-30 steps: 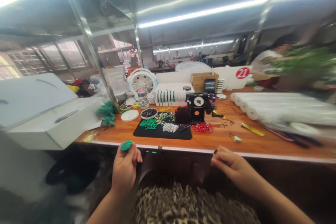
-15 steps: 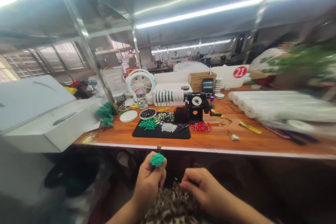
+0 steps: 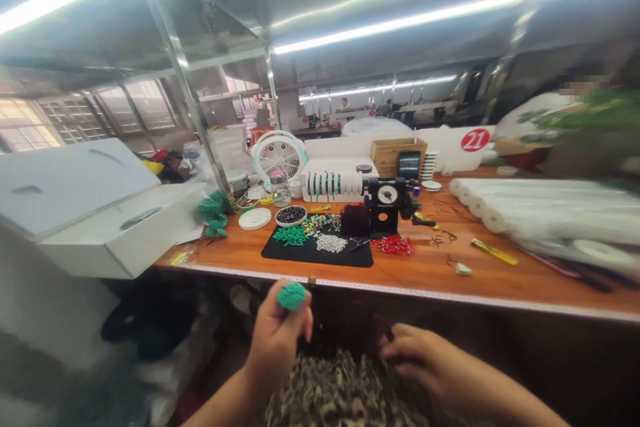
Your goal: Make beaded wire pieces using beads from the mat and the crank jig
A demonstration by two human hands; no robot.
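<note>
My left hand (image 3: 277,340) grips a green beaded cluster (image 3: 292,295) at the fingertips; my right hand (image 3: 415,360) remains low, curled over leopard-print fabric (image 3: 325,390).

From here I see a desk (image 3: 430,273) carrying a black mat (image 3: 300,255) with loose beads (image 3: 331,243), a dial gauge (image 3: 386,195), white rolls (image 3: 545,210) and a cardboard box (image 3: 399,157), with a white fan (image 3: 278,156) behind and a red "21" sign (image 3: 475,140) further right.

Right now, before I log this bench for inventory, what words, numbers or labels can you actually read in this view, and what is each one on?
"21", in white on a red circle on the white card.
The dial of the black gauge is too small to read.
Any print on the cardboard box is too blurred to read.
</note>
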